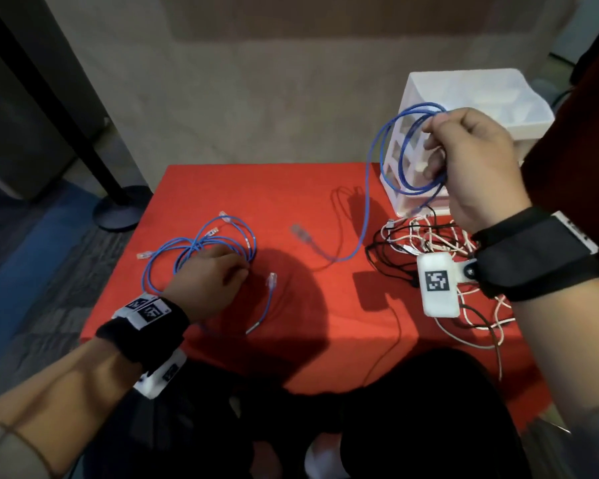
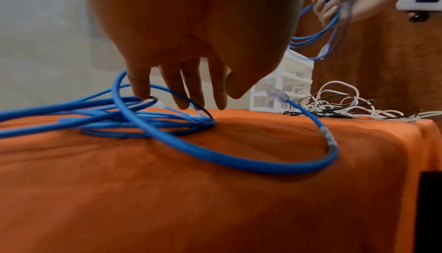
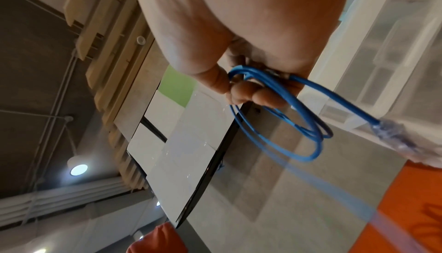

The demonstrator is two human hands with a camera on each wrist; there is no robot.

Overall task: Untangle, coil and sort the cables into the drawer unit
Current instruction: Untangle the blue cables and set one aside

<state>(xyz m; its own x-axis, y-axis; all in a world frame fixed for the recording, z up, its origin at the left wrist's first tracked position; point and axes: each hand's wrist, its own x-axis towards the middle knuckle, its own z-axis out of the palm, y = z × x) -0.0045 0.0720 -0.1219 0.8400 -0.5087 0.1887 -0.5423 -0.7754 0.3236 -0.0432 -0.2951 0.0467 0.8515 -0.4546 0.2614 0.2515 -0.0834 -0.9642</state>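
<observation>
- Coiling is under way on one blue cable (image 1: 403, 150): the right hand (image 1: 471, 167), at the upper right of the head view, has its grip closed round a few loops, held up in front of the white drawer unit (image 1: 464, 98), while the rest of that cable trails down to the red table (image 1: 325, 340) with its plug lying mid-table.
- Nothing shows inside the drawer unit's open top from here, so I judge that no cable is sorted yet; the lower drawers are too hard to read.
- A heap of blue cables (image 1: 201, 250) lies uncoiled at centre left; the left hand (image 1: 208, 285) reaches down onto it with straight fingers, gripping nothing.
- A tangle of white and black cables (image 1: 429, 236) sits at the foot of the drawer unit, lower right, untouched.
- By my reckoning most of the job is left.
</observation>
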